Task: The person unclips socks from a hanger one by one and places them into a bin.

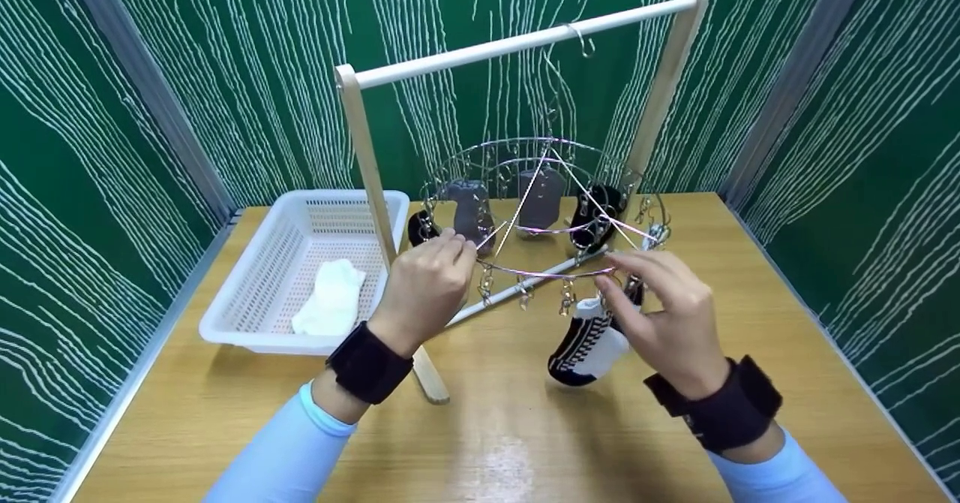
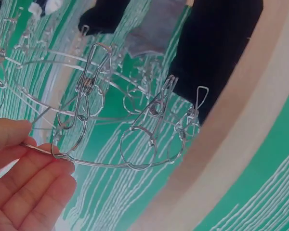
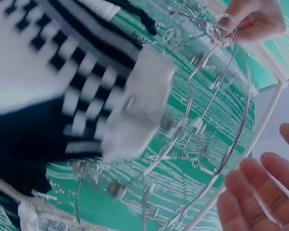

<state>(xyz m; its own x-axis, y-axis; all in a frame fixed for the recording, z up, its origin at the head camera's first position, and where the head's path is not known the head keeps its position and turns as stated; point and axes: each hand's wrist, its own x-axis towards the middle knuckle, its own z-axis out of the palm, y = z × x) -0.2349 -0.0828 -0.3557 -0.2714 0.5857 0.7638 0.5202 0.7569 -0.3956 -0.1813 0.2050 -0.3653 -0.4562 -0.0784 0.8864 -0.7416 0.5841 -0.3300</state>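
Observation:
A round metal clip hanger [image 1: 541, 273] hangs inside a wooden stand. My left hand [image 1: 431, 278] pinches its near rim between thumb and fingers; the left wrist view shows this hand [image 2: 29, 178] on the wire beside several clips [image 2: 88, 86]. My right hand [image 1: 667, 308] is at the rim's near right, fingers loosely extended; in the right wrist view they [image 3: 260, 197] look apart from the wire. Below that hand dangles a black-and-white sock [image 1: 589, 345] with a checked band. Grey socks [image 1: 540, 203] and black socks [image 1: 597, 214] hang around the far side.
On the left stands a white plastic basket [image 1: 247, 293] with a white sock [image 1: 330, 300] in it. The stand's top bar [image 1: 465, 54] carries a metal hook [image 1: 581, 40]; its lower bar and foot [image 1: 429, 375] lie near the hands. Green walls enclose the table [image 1: 495, 443].

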